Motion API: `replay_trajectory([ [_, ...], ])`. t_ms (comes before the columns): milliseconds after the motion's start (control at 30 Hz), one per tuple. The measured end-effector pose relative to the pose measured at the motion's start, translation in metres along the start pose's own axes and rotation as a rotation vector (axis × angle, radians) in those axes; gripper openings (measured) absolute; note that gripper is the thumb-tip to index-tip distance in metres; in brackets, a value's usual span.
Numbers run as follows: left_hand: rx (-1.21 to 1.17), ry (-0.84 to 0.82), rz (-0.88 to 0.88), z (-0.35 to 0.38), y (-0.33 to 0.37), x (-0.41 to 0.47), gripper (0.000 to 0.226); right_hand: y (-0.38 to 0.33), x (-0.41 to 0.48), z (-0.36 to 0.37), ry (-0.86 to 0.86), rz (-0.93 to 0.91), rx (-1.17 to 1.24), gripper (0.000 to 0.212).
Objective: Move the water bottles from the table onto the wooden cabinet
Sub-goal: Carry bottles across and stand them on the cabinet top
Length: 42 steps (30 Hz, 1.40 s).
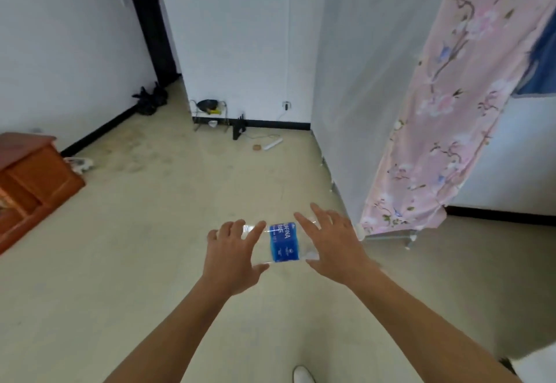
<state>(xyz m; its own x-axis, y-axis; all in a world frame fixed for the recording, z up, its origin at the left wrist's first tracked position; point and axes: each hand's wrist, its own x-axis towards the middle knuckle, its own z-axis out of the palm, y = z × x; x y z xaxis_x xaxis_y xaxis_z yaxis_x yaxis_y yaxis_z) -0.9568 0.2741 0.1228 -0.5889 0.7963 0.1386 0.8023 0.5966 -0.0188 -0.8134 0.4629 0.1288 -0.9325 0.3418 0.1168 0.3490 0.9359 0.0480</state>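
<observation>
A clear water bottle (pixel 284 242) with a blue label lies sideways in the air above the floor, between my two hands. My left hand (pixel 231 257) holds its left end, with spread fingers over the top and the thumb at its near side. My right hand (pixel 334 244) rests on the right end with straight, spread fingers. The wooden cabinet (pixel 36 172) stands at the far left edge, partly cut off. The table is out of view.
A pink floral curtain (pixel 445 118) hangs on a rack at the right beside a white partition wall (pixel 361 81). A power strip (pixel 272 144), a small wire rack (pixel 209 112) and a black bag (pixel 150 98) lie along the far walls. Beige floor stretches between me and the cabinet.
</observation>
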Motion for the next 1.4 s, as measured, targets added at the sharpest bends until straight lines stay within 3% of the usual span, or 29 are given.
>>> replay_trajectory([
  [333,0.132,0.037,-0.420,-0.022,-0.173,0.138,0.091,-0.058,0.306,0.004,0.106,-0.422,0.087,0.097],
  [633,0.168,-0.031,-0.740,-0.026,-0.364,0.151,0.089,-0.237,0.487,0.005,0.134,-0.737,0.160,0.092],
  [867,0.208,-0.064,-0.839,-0.029,-0.548,0.151,0.091,-0.405,0.600,0.001,0.161,-0.821,0.140,0.089],
  [1400,0.297,-0.046,-0.922,-0.008,-0.877,0.216,0.093,-0.657,0.861,0.030,0.202,-0.946,0.216,0.087],
])
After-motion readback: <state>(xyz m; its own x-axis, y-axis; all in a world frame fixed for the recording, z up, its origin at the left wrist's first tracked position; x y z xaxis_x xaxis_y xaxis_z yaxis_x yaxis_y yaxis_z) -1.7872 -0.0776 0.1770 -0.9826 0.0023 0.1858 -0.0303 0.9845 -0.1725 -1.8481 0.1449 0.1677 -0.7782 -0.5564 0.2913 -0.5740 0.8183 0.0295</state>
